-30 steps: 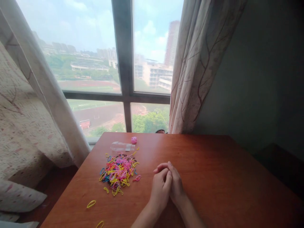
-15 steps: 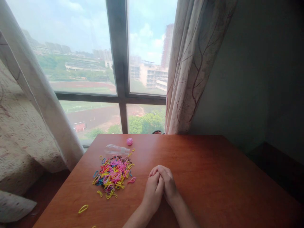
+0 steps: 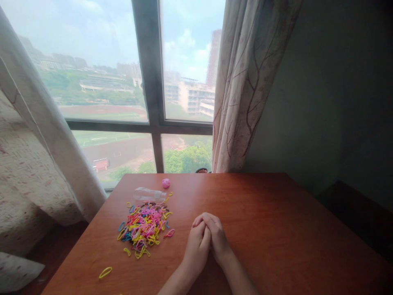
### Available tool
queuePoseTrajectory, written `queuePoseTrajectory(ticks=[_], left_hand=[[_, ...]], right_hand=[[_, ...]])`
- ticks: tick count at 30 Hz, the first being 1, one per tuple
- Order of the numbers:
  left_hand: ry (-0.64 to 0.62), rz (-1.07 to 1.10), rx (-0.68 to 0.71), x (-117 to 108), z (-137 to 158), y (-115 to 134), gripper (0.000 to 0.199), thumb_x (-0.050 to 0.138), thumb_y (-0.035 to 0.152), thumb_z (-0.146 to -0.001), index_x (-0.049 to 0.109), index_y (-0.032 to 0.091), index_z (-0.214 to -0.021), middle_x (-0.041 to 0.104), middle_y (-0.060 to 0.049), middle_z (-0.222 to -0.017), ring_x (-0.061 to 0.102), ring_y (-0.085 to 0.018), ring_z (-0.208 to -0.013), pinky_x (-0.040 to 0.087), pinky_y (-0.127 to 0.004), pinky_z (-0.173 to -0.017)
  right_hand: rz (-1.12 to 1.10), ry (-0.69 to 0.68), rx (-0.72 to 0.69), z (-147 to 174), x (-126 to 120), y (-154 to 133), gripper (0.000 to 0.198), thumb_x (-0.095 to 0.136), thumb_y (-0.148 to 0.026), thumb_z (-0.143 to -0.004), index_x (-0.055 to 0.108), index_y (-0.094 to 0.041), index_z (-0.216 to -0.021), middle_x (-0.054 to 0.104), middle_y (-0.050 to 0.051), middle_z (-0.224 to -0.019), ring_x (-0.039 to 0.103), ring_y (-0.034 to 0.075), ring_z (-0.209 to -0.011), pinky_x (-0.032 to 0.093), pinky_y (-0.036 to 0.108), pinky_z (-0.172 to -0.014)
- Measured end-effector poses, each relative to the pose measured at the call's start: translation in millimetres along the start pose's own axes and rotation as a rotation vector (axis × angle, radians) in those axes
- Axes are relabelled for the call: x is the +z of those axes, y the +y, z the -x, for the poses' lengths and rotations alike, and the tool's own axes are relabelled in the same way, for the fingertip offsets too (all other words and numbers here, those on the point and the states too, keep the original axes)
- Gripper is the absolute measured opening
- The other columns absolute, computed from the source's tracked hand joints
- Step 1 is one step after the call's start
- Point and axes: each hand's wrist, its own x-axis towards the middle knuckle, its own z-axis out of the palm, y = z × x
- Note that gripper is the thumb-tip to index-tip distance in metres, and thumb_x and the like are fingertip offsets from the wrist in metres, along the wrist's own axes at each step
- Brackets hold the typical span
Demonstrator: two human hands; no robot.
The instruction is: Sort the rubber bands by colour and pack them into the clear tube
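Left of the hands point(image 3: 205, 239): rubber bands point(image 3: 149, 224) in mixed pink, yellow, red, blue and black. Ahead and left: ball point(image 3: 166, 183) in pink. Beneath the hands: table point(image 3: 276, 229) in reddish brown, faintly grained. Ahead and right: curtain point(image 3: 235, 102) in pale beige, patterned with dark branching lines. Ahead: window frame point(image 3: 150, 65) in grey.

Your right hand point(image 3: 216, 235) has bent the finger that pointed up a second ago, and it now folds over your left hand point(image 3: 195, 242). Your view has swung slightly right, leaving a yellow band point(image 3: 120, 294), left of and closer to you than the left hand, almost out of frame.
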Motion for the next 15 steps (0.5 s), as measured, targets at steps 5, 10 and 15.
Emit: queuePoseTrajectory(ticks=[5,10,15], left_hand=[[-0.006,0.005,0.002,0.3,-0.8,-1.8,0.031,0.043,0.031,-0.09,0.067,0.015,-0.078,0.066,-0.008,-0.079,0.059,-0.023,-0.079,0.047,-0.032,-0.071],[-0.018,0.021,0.007,0.8,-1.8,-1.9,0.031,0.043,0.03,-0.089,0.068,0.013,-0.079,0.065,-0.008,-0.077,0.058,-0.022,-0.075,0.047,-0.032,-0.07],[-0.009,0.036,0.004,0.9,-1.0,-1.1,0.031,0.044,0.03,-0.09,0.068,0.013,-0.079,0.064,-0.007,-0.075,0.058,-0.022,-0.075,0.047,-0.031,-0.069]], right_hand=[[0.016,0.014,-0.006,-0.2,-0.3,1.0,0.038,0.052,-0.043,-0.087,0.068,-0.018,-0.063,0.068,0.005,-0.07,0.061,0.019,-0.069,0.045,0.027,-0.066],[0.04,0.019,-0.011,-1.1,-1.4,4.2,0.039,0.051,-0.044,-0.087,0.068,-0.018,-0.063,0.067,0.005,-0.07,0.059,0.017,-0.068,0.044,0.026,-0.067],[0.04,0.01,-0.004,-0.8,-2.8,5.2,0.038,0.05,-0.041,-0.087,0.067,-0.017,-0.064,0.066,0.004,-0.07,0.058,0.017,-0.067,0.044,0.026,-0.066]])
